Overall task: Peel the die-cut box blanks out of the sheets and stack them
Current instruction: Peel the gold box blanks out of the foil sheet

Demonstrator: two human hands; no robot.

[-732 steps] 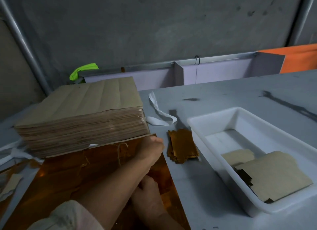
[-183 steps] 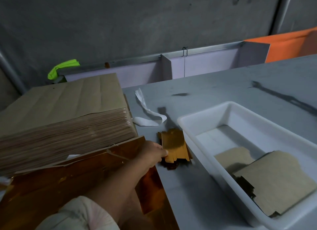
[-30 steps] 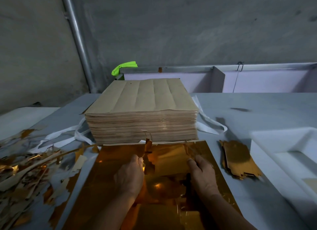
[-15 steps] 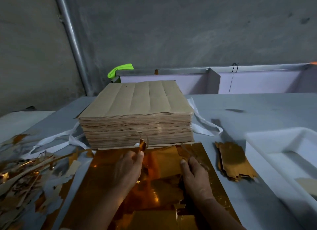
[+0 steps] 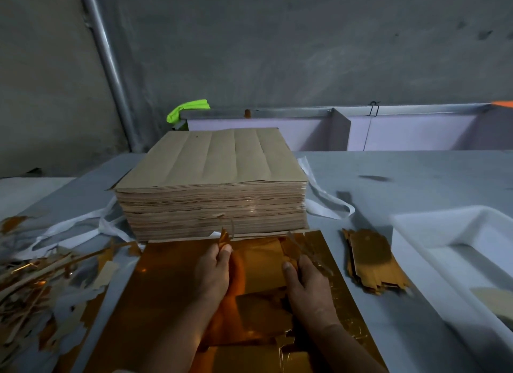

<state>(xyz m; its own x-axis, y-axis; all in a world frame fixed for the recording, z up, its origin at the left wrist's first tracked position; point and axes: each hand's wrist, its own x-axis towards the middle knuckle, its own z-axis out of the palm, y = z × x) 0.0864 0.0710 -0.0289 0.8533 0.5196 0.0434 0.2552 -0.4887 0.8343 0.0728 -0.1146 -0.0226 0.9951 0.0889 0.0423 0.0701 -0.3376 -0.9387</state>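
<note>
A shiny gold die-cut sheet (image 5: pixel 155 297) lies flat on the table in front of me. In its far middle a gold box blank (image 5: pixel 261 258) is lifted partly out of it. My left hand (image 5: pixel 212 272) pinches the blank's left edge near a torn gold strip. My right hand (image 5: pixel 308 283) grips its right edge. Right of the sheet lies a small stack of peeled gold blanks (image 5: pixel 374 261). Behind the sheet stands a tall pile of brown-backed sheets (image 5: pixel 213 183).
A heap of gold and brown offcuts (image 5: pixel 36 283) covers the table's left side. White strapping (image 5: pixel 324 200) trails from under the tall pile. A white plastic tub (image 5: pixel 433 233) with brown card pieces sits at the right. A grey wall and pipe (image 5: pixel 108 67) stand behind.
Both hands have moved slightly up the sheet and the blank between them has come further loose. Six seconds ago my hand was laying a blank on the small stack at the right.
</note>
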